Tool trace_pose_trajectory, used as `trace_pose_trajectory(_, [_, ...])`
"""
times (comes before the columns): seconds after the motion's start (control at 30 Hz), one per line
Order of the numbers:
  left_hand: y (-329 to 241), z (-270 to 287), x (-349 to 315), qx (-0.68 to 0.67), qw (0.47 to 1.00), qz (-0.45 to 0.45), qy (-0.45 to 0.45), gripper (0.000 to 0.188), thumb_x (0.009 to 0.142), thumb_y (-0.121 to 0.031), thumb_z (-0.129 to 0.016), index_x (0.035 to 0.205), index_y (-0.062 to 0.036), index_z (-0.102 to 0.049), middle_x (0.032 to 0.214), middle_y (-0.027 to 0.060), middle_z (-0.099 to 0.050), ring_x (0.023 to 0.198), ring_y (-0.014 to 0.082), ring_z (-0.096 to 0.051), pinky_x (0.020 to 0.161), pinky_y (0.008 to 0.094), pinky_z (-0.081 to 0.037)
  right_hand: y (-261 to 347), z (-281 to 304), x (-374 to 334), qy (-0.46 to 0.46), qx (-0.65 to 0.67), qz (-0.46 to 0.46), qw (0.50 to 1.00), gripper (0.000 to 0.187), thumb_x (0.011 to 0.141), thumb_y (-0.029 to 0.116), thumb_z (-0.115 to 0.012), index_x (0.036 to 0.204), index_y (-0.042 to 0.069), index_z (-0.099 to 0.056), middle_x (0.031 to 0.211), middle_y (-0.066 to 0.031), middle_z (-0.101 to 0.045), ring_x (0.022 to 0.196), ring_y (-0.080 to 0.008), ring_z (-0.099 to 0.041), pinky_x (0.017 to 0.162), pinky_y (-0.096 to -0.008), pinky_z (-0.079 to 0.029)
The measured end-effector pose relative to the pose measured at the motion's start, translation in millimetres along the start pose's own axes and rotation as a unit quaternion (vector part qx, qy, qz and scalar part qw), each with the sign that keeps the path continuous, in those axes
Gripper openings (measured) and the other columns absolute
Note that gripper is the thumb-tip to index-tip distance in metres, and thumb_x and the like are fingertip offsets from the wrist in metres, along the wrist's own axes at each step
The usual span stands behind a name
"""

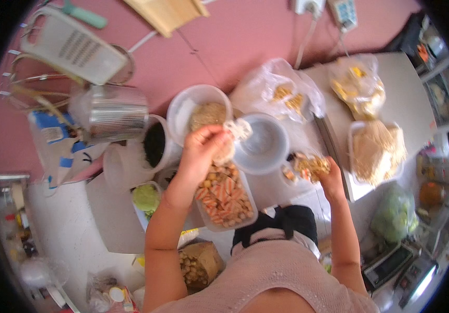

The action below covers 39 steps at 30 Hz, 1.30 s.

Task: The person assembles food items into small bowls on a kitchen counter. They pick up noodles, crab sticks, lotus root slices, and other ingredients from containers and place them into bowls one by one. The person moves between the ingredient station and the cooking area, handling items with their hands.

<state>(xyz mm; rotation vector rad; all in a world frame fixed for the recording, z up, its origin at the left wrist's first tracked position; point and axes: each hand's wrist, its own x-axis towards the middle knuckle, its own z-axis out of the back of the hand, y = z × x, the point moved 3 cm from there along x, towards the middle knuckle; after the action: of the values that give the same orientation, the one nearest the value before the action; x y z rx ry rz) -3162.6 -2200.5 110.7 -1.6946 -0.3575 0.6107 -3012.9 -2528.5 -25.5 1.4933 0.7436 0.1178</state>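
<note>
Normally, 12 o'clock is taken as the top edge of the view. The left hand (208, 142) is closed in a fingertip pinch on a white, crumpled, soft-looking piece (238, 129); the piece projects from the fingertips toward 2 o'clock. The right hand (332, 176) is curled around the 3 o'clock end of a mixed portion of orange-and-white sticks and yellow-brown shreds (312, 168). Whether this portion is enclosed by a clear cup or a wrapper cannot be told.

The governing relation is judged to be the line between the two held items. From the white piece, the mixed portion is located between 3 and 4 o'clock, well apart; its long axis is set roughly from 9 to 3 o'clock, so that its free end is presented toward the left hand.

A round, translucent, pale-blue plastic bowl (272, 161) is positioned between them. The left hand is the nearer to this bowl, and its 10 o'clock rim is overlapped in view by the white piece; contact cannot be confirmed. A rectangular, clear plastic tub (218, 227) of striped sticks and brown chunks is placed between 5 and 6 o'clock from the left hand.
</note>
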Motion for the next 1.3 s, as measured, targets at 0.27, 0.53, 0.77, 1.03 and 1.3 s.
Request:
trace_pose_trajectory(0.27, [209.7,-153.4,-63.0,0.091,0.993,0.07,0.011,0.017,0.094,-0.008,-0.063,0.107,0.002,-0.064,0.085,0.0045,-0.068,0.072,0.0087,-0.064,0.065,0.0241,-0.054,13.9,28.0,-14.6,-0.054,0.072,0.001,0.996,0.029,0.078,-0.014,-0.053,0.103,0.002,-0.054,0.095,-0.0058,-0.065,0.083,-0.0125,-0.063,0.072,-0.0256,-0.051])
trace_pose_trajectory(0.53, [239.0,-131.0,-57.8,-0.006,0.999,0.05,0.009,0.037,0.099,-0.01,-0.055,0.133,0.004,-0.05,0.133,0.0164,-0.057,0.122,0.0208,-0.056,0.1,0.0289,-0.045,12.6,9.9,-15.1,-0.013,0.016,-0.004,1.0,0.028,0.078,-0.012,-0.058,0.102,0.002,-0.055,0.095,-0.004,-0.065,0.084,-0.0114,-0.062,0.073,-0.0257,-0.051])
trace_pose_trajectory(0.77, [193.1,-36.7,-134.6,-0.061,0.979,0.194,-0.012,0.025,0.099,-0.01,-0.054,0.12,0.0028,-0.059,0.118,0.0109,-0.063,0.113,0.0178,-0.059,0.098,0.0284,-0.048,-27.0,-16.2,6.8,0.069,-0.348,0.097,0.93,0.055,0.074,0.009,-0.073,0.125,0.004,-0.053,0.118,-0.0198,-0.062,0.109,-0.0335,-0.061,0.094,-0.0372,-0.047])
trace_pose_trajectory(1.03, [168.7,5.2,-183.4,-0.095,0.971,0.155,-0.156,0.021,0.1,-0.01,-0.051,0.114,0.002,-0.06,0.113,0.0089,-0.063,0.106,0.0158,-0.061,0.094,0.0288,-0.051,-11.4,4.8,9.8,-0.038,-0.216,0.068,0.973,0.025,0.087,0.002,-0.061,0.112,0.0,-0.061,0.099,-0.0113,-0.07,0.084,-0.0165,-0.069,0.068,-0.028,-0.055])
trace_pose_trajectory(1.3, [159.4,9.2,-182.2,-0.101,0.969,0.136,-0.178,0.021,0.101,-0.01,-0.05,0.117,0.0015,-0.058,0.117,0.0115,-0.062,0.11,0.0193,-0.06,0.097,0.0328,-0.05,-22.4,18.5,24.2,-0.109,-0.429,0.124,0.888,0.03,0.083,0.012,-0.069,0.112,0.005,-0.06,0.089,-0.013,-0.07,0.08,-0.0234,-0.068,0.073,-0.0359,-0.053])
